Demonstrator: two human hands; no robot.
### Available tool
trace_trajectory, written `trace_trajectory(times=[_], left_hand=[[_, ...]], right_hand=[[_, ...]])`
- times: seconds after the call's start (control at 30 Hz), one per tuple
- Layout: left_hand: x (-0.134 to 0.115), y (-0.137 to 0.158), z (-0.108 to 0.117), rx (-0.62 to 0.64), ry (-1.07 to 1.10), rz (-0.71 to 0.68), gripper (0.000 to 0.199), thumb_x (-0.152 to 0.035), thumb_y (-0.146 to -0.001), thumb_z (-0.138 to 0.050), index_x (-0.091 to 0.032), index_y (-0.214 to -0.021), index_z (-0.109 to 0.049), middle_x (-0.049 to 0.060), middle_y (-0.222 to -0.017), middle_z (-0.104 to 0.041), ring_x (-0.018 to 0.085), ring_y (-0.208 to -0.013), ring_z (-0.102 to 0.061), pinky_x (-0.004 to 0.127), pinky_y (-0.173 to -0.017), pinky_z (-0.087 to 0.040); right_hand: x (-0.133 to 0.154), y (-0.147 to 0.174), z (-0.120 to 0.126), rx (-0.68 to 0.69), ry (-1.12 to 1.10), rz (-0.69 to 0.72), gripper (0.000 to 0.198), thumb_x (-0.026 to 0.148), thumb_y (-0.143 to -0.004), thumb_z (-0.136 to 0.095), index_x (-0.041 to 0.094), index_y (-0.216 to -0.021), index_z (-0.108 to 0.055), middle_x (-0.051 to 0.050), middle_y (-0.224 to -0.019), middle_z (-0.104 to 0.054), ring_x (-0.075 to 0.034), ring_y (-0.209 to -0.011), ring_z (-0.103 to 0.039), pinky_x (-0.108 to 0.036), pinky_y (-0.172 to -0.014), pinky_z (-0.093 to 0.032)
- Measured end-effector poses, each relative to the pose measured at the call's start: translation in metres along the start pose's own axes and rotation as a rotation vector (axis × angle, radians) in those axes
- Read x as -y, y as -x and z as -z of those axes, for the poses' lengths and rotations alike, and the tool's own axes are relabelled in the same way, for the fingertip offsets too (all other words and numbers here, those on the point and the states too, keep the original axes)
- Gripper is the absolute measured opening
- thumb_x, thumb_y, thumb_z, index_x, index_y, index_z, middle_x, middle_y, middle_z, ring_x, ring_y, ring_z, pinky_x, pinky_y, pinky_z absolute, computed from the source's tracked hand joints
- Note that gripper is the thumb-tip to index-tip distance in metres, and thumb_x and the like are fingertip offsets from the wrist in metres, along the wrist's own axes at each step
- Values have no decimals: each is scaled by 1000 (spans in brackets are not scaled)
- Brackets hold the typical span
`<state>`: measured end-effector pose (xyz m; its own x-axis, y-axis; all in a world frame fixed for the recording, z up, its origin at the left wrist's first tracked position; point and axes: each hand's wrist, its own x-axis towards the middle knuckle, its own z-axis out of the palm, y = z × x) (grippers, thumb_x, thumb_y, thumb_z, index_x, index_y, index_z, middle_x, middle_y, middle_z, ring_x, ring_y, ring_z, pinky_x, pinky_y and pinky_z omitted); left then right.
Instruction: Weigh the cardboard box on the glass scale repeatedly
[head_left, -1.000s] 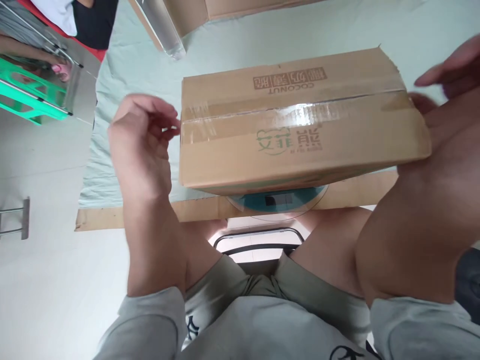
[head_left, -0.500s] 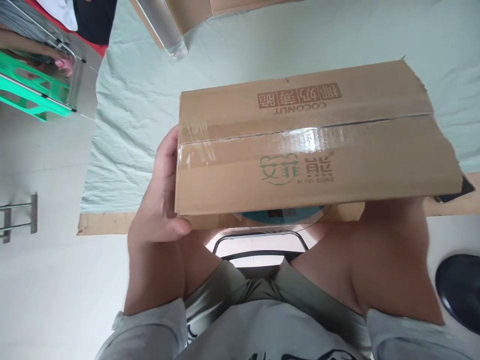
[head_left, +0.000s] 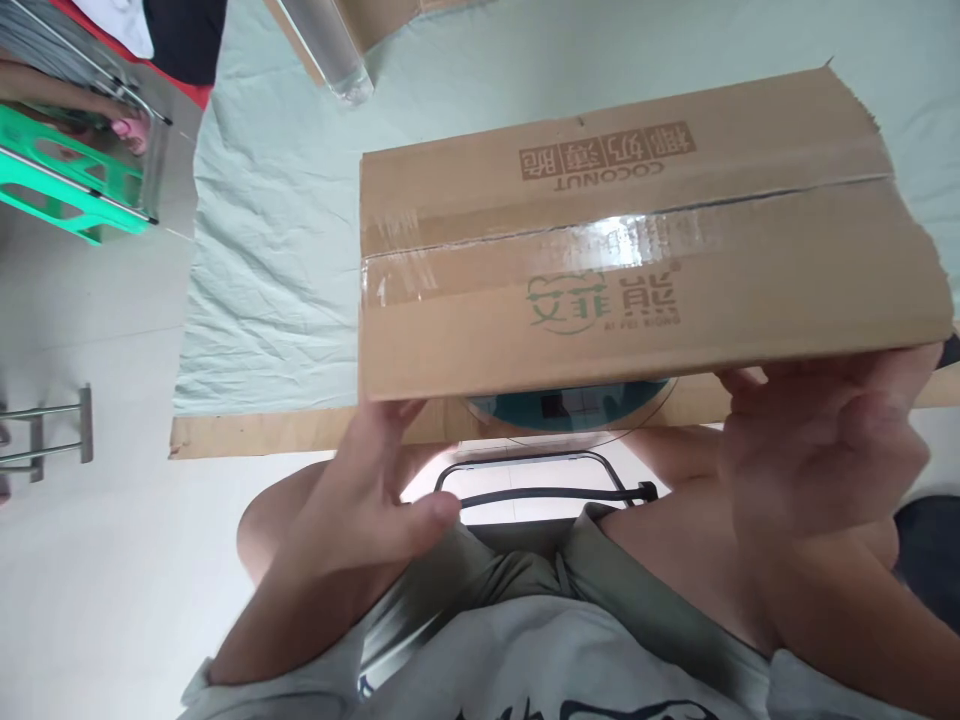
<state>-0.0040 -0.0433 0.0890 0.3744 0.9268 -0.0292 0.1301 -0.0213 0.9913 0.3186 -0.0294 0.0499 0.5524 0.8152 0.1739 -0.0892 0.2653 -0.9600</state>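
Note:
A brown cardboard box [head_left: 637, 310] with clear tape along its middle seam lies across the view, its upside-down print reading COCONUT. Its right end looks ragged, and the right side sits higher than the left. My left hand [head_left: 382, 490] is at the near left corner, fingers reaching under the edge and thumb apart from the box. Beneath the near right edge is my right hand [head_left: 825, 440], blurred and curled, with its fingertips partly hidden by the cardboard. Both hands seem to support the box from below. A round turquoise thing [head_left: 570, 408] shows partly under the near edge.
A pale green cloth [head_left: 262, 260] covers the table, with a cardboard strip [head_left: 262, 432] along its near edge. A clear plastic-wrapped roll [head_left: 330, 50] lies at the back. Green stool [head_left: 75, 185] and another person's arm [head_left: 60, 85] are at left; a black round object [head_left: 930, 555] at right.
The box has shifted away from me and slightly right. My left hand has slid from its left side down to the near corner. My right hand has come further into view beneath it.

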Motion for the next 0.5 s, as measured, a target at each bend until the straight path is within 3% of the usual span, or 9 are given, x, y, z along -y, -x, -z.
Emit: trace_trajectory(times=[0.1,0.17,0.33,0.4,0.5], left_hand=[[18,7,-23,-113,-48,-148,96,-70,-90,-74,-41,-172,-33,12,-175,-42,45,-169,-34,70,-132,-45],[26,10,-33,-186,-93,-198,106,-76,-87,-72,-42,-174,-21,14,-177,-34,45,-169,-31,73,-135,-37],[34,9,-46,-238,-66,-180,112,-81,-83,-71,-46,-171,-12,13,-182,-13,50,-165,-32,71,-120,-54],[44,5,-49,-262,-65,-199,119,-86,-79,-72,-48,-171,-7,13,-182,-12,49,-166,-31,72,-121,-52],[62,-3,-51,-297,-93,-303,143,-90,-65,-82,-53,-170,8,13,-183,-11,48,-167,-31,74,-126,-45]], right_hand=[[11,14,-4,6,9,-25,53,56,-63,-82,32,-107,-66,-1,-113,-56,-18,-105,-61,-33,-74,-57],[16,19,-5,11,22,-29,58,56,-60,-86,34,-110,-69,0,-118,-57,-19,-108,-63,-36,-80,-59],[13,31,-4,116,106,-23,55,59,-70,-81,44,-122,-70,1,-134,-60,-21,-121,-65,-44,-99,-60],[10,35,-3,208,145,16,57,52,-78,-73,54,-135,-64,2,-139,-59,-21,-125,-64,-51,-109,-59],[8,38,-1,332,202,58,79,37,-82,-64,68,-151,-45,5,-149,-55,-21,-136,-61,-56,-117,-57]])
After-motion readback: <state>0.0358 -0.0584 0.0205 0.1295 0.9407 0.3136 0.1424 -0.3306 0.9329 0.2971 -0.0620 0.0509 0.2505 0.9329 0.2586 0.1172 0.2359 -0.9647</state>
